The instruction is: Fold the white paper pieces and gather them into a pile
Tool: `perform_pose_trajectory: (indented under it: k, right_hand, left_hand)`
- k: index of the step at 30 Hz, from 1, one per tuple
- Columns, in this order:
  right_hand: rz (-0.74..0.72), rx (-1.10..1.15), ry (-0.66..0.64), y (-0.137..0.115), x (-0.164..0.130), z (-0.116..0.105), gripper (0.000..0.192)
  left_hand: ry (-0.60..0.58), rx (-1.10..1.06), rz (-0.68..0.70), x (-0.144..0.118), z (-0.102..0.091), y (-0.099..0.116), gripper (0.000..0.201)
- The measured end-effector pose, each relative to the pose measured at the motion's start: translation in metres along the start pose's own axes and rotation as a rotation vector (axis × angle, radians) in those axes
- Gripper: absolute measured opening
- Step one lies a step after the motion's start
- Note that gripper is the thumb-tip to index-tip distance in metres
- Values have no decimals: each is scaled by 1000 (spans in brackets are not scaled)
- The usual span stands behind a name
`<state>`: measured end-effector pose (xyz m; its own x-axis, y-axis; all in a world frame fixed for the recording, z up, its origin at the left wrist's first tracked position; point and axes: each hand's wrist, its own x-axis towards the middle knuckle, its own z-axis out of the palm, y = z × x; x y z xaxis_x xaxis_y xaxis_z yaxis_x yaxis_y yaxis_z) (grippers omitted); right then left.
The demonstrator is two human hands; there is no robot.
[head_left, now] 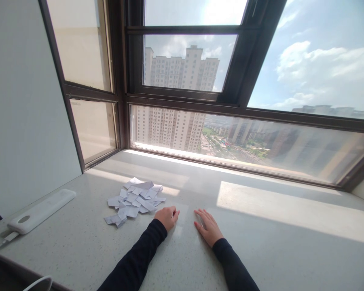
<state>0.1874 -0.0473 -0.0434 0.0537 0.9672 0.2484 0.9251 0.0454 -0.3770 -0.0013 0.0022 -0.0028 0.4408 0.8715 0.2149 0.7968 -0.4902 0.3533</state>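
A heap of folded white paper pieces (136, 198) lies loosely stacked on the pale speckled sill, left of centre. Just to the right of the heap, my left hand (167, 217) rests on the surface, its fingers curled in and nothing visible in them. My right hand (208, 227) lies palm down a short way further right, fingers stretched out and holding nothing. Both hands are apart from each other, and dark sleeves cover the arms. The undersides of some papers are hidden by those on top.
A long white device (42, 211) with a plugged-in white cable (10, 237) lies at the left near a pale panel (27, 101). Dark-framed windows (182, 101) border the sill (279, 250) at the back. Sunlight falls in bright patches across it.
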Motion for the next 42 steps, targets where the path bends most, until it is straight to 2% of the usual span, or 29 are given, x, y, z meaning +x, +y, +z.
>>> perform_pose_trajectory:
  k: [2, 4, 6, 8, 10, 13, 15, 18, 22, 27, 31, 33, 35, 37, 40, 42]
  right_hand:
    - [-1, 2, -4, 0, 0, 0, 43]
    - [-2, 1, -8, 0, 0, 0, 43]
    - [0, 0, -9, 0, 0, 0, 43]
    - [6, -1, -11, -1, 0, -1, 43]
    - [15, -5, -22, -3, 0, -1, 43]
    - [33, -14, -44, -6, 1, -3, 43]
    - [39, -15, -53, -8, 1, -3, 43]
    - [36, -12, -51, -9, 1, -3, 43]
    - [34, -11, -11, -10, 0, -1, 41]
    - [43, 62, 100, -8, 3, 2, 35]
    - [91, 128, 228, -4, 7, 1, 39]
    - [146, 97, 261, -2, 6, -2, 45]
    - [209, 76, 261, -1, 5, -4, 51]
    - [254, 121, 257, -1, 4, -6, 51]
    - [251, 299, 278, -2, 4, -8, 47]
    - [239, 435, 306, -2, 6, -8, 46]
  left_hand:
    - [41, -8, 10, 0, -11, -2, 31]
    - [137, -2, -11, 0, -25, -9, 32]
    - [337, 29, -120, -1, -40, -25, 29]
    - [430, 75, -275, -2, -52, -49, 32]
    - [418, 125, -447, -3, -61, -77, 39]
    - [318, 148, -630, -1, -66, -115, 49]
    - [213, 144, -672, 2, -64, -132, 54]
    - [117, 185, -574, 11, -56, -140, 53]
    - [78, 198, -352, 22, -39, -120, 50]
    - [56, 149, -208, 22, -14, -71, 47]
    - [28, -17, -14, 20, 6, -30, 47]
    - [37, -130, 16, 22, 8, -15, 47]
    - [92, -186, 15, 24, 5, -6, 48]
    - [133, -215, 80, 21, 1, -1, 48]
    - [59, -199, 276, 8, 0, 4, 45]
    - [-11, -146, 333, -2, 4, 5, 44]
